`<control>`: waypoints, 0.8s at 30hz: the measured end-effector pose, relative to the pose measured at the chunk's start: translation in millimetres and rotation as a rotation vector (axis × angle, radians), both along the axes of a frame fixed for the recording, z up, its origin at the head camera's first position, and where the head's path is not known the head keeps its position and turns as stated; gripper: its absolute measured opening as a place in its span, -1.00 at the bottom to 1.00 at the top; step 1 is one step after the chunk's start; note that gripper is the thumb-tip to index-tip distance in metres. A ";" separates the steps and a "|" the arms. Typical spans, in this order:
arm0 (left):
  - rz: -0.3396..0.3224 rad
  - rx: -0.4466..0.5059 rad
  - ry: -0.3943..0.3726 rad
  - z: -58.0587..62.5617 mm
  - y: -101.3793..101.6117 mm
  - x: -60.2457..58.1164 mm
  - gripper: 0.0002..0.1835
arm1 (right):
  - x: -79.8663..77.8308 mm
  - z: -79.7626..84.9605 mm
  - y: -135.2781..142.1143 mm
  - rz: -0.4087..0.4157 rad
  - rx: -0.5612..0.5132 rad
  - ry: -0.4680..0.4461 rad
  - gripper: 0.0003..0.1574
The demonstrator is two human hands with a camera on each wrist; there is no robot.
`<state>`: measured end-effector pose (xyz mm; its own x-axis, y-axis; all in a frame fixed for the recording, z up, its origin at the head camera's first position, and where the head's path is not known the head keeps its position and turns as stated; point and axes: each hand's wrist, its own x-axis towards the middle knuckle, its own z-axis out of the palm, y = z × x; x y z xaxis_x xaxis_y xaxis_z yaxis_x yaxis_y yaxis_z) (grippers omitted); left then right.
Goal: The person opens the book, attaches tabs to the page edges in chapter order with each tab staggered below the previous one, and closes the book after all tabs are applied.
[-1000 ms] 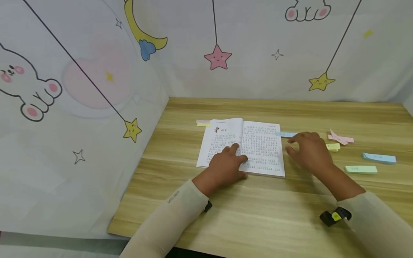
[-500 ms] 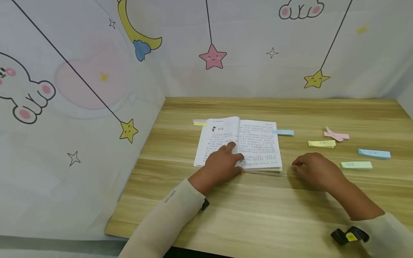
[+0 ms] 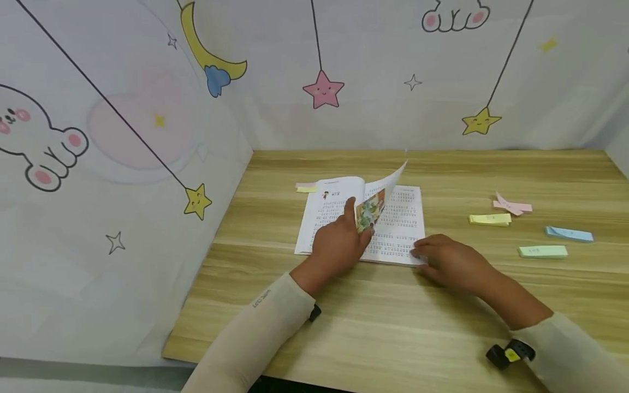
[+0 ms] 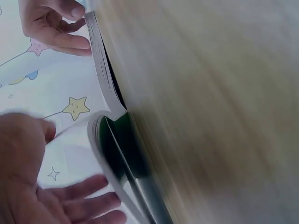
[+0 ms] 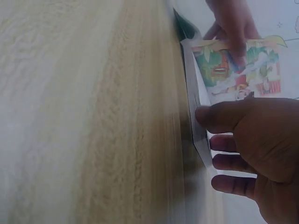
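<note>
An open book (image 3: 400,218) lies on the wooden table, small print covering its pages. One leaf (image 3: 371,210) with a colourful picture stands raised near the spine, bending over toward the left. My left hand (image 3: 339,243) rests on the left page with extended fingers, its thumb beside the foot of this leaf. At the lower right corner of the book, my right hand (image 3: 454,262) holds the page edges between thumb and fingers. The right wrist view shows that thumb (image 5: 222,116) against the page edges. Pink and yellow tabs (image 3: 306,188) stick out from the left page.
To the right of the book lie a yellow strip (image 3: 490,219), crossed pink strips (image 3: 512,206), a blue strip (image 3: 570,234) and a green strip (image 3: 543,251). A cartoon-printed white backdrop (image 3: 373,120) borders the wooden table (image 3: 295,333) at the back and left.
My right hand moved down from beside the blue tab, then left to the book's lower corner. A leaf has risen and swung leftward; the blue tab no longer shows at the right edge.
</note>
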<state>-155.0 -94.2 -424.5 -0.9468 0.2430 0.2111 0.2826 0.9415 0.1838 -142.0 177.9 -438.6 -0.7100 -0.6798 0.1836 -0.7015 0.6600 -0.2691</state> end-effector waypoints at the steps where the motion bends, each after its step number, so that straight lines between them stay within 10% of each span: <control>1: 0.030 0.030 0.045 -0.5 -0.4 0.1 -0.08 | 0.0 -0.2 -1.4 0.000 0.011 -0.003 -0.63; 7: 0.104 -0.136 0.278 -0.1 -6.2 -1.2 0.03 | -1.5 0.8 -4.0 0.015 0.040 0.040 -0.64; 11: -0.125 -0.373 0.156 4.5 -5.6 0.8 -0.31 | -2.5 1.6 -5.0 0.019 0.055 0.073 -0.68; 15: -0.339 -0.389 -0.034 6.8 -0.9 4.7 -0.71 | -3.3 3.4 -7.6 0.007 0.068 0.090 -0.79; 24: -0.305 -0.260 -0.112 3.1 2.2 5.8 -0.52 | -3.1 12.4 -8.8 -0.023 -0.009 0.170 -0.89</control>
